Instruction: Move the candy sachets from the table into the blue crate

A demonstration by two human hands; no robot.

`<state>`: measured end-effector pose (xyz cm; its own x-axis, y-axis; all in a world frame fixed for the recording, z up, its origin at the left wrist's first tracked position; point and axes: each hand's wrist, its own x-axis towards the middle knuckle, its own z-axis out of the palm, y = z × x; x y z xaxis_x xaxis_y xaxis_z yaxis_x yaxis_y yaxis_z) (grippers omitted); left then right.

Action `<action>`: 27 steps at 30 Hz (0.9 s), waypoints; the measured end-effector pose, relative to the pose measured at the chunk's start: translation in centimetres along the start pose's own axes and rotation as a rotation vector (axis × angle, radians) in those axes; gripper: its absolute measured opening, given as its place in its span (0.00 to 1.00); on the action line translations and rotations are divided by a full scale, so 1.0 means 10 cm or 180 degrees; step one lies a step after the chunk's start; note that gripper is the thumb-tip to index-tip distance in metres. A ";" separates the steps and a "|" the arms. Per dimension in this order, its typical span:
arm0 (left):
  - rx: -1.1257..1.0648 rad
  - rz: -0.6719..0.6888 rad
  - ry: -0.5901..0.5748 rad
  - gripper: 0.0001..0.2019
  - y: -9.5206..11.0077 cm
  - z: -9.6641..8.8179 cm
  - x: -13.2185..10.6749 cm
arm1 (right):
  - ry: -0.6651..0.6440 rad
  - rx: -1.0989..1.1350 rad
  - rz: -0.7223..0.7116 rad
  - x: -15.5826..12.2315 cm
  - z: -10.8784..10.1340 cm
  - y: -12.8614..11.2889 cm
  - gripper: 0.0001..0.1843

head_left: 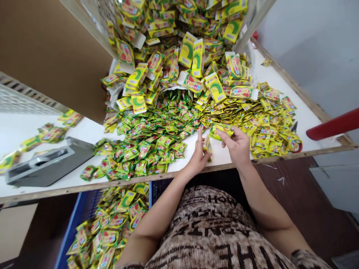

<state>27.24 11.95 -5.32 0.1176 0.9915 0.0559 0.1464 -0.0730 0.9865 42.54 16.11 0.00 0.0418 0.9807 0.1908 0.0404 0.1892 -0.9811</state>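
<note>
White tabletop (308,116), near the front edge: right hand (239,146) pinches a yellow-green sachet (218,131), left hand (198,157) loosely holds what looks like a small box (208,145). Sachet piles (141,151) both sides, cartons (196,58) heaped behind. Probably a pairing step; next move likely calls for lining those two up.

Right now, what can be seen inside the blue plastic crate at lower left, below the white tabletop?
Inside the blue crate, a jumbled heap of small yellow-and-green cartons shows. They cover its floor; the white tabletop hides its far end.
</note>
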 end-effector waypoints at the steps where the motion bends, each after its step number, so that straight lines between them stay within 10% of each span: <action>1: 0.0017 0.0105 -0.0016 0.46 -0.01 0.04 -0.01 | -0.0110 -0.0013 -0.0013 0.00 0.03 -0.04 0.13; 9: -0.1151 -0.0466 -0.0979 0.32 -0.10 0.13 0.07 | -0.0368 0.0248 0.0574 -0.07 -0.08 0.07 0.15; 15: -0.0487 -0.0226 -0.2181 0.22 -0.05 0.10 0.25 | -0.0522 0.0730 0.0953 -0.19 -0.27 0.05 0.14; 21: 0.1189 0.0019 -0.0684 0.29 0.01 0.17 0.16 | 0.0440 0.0329 0.0161 -0.14 -0.29 -0.11 0.11; 27: 0.2506 -0.0270 0.0351 0.21 -0.02 0.22 0.09 | -0.0020 -0.1445 -0.0249 -0.18 -0.10 0.10 0.15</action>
<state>29.46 12.65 -5.76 -0.0168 0.9990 0.0409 0.8059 -0.0107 0.5920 43.53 14.48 -1.30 0.0153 0.9649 0.2623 0.4765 0.2236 -0.8503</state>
